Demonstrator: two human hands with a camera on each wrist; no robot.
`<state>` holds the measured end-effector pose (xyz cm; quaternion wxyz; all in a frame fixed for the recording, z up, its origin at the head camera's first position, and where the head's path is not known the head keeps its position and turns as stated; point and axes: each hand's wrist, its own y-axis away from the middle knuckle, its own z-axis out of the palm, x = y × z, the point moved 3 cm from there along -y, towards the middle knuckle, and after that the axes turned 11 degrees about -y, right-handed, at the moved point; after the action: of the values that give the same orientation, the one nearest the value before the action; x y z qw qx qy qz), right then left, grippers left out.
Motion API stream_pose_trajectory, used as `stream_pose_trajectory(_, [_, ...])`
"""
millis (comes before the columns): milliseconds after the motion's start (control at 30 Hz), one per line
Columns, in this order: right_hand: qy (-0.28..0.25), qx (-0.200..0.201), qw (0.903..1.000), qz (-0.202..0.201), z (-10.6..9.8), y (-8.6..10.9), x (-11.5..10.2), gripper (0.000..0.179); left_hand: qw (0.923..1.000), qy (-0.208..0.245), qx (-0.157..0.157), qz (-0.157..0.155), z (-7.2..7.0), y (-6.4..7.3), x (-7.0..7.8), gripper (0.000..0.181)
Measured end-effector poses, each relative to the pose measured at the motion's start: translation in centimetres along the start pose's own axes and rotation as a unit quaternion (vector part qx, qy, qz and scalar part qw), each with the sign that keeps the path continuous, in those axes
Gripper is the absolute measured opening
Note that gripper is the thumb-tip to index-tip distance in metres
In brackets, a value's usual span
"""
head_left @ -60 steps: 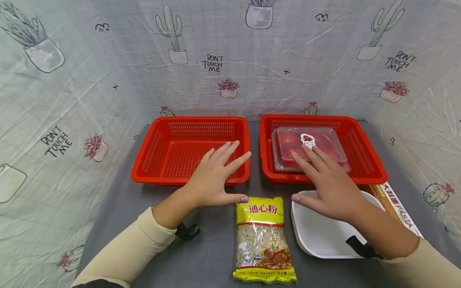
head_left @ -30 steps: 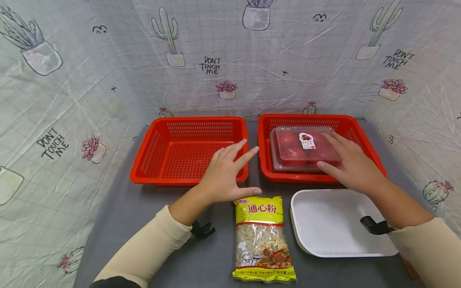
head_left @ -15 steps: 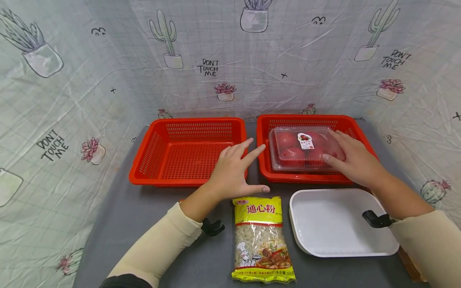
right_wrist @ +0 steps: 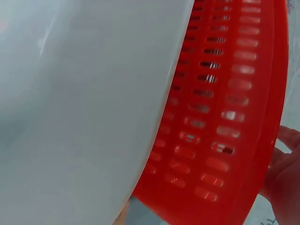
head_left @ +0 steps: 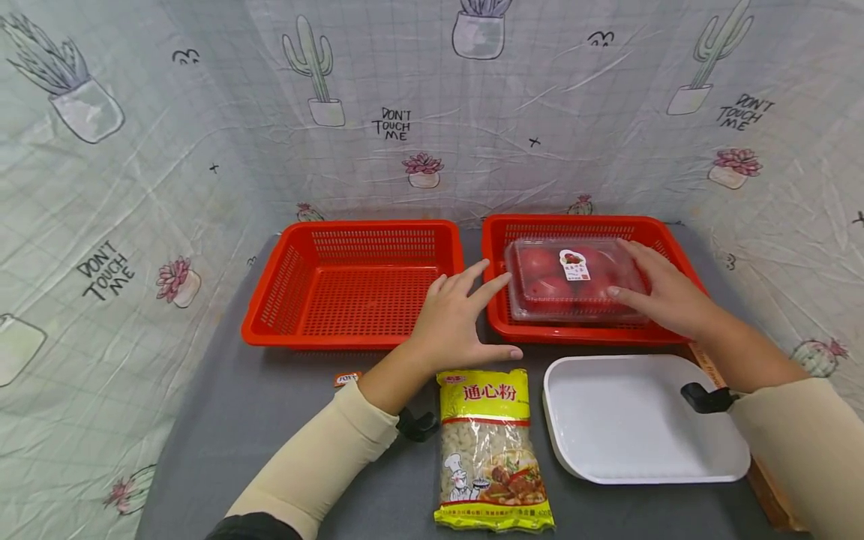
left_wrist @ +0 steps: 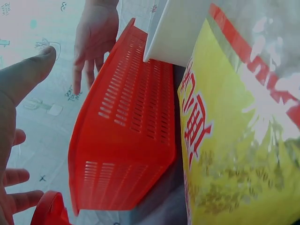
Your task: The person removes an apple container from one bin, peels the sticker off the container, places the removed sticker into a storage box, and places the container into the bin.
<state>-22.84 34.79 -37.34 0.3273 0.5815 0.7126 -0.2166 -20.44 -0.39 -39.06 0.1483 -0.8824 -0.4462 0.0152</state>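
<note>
In the head view, a clear plastic box of red round fruit (head_left: 547, 285) with a white label lies in the right red basket (head_left: 587, 332). My right hand (head_left: 675, 300) spans the box's right end, thumb over the lid and fingertips at the far corner. Spread fingers mark my left hand (head_left: 452, 322), which holds nothing; its fingertips are near the basket's left rim. Below that hand lies a yellow bag of macaroni (head_left: 489, 450). The left wrist view shows both hands apart, with the macaroni bag (left_wrist: 234, 140) close by.
A second red basket (head_left: 324, 339) stands at the left with nothing in it. In front of the right basket sits a white tray (head_left: 641, 420). A pasta pack (head_left: 776, 502) lies partly under the right sleeve. Near the left forearm is a small orange-labelled item (head_left: 346, 379).
My right hand has moved right from over the lid to the box's right end. My left hand has travelled right toward the right basket. The box appears not to have moved.
</note>
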Motion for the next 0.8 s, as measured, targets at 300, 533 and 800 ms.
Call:
stream_pose_trajectory(300, [-0.02,-0.026,0.9986,0.042,-1.2,-0.4,1.2,0.106,1.0,0.001,-0.003,0.0,0.8,-0.7,0.9,0.104])
stream_pose_trajectory(533, [-0.024,-0.048,0.9967,0.062,-1.8,-1.2,1.8,0.105,0.9998,0.005,-0.018,-0.003,1.2,-0.9,1.2,0.101])
stream_pose_trajectory(800, [-0.03,-0.071,0.9938,0.08,-2.5,-1.9,2.1,0.105,0.9995,-0.004,-0.027,-0.017,1.4,-1.1,1.3,0.099])
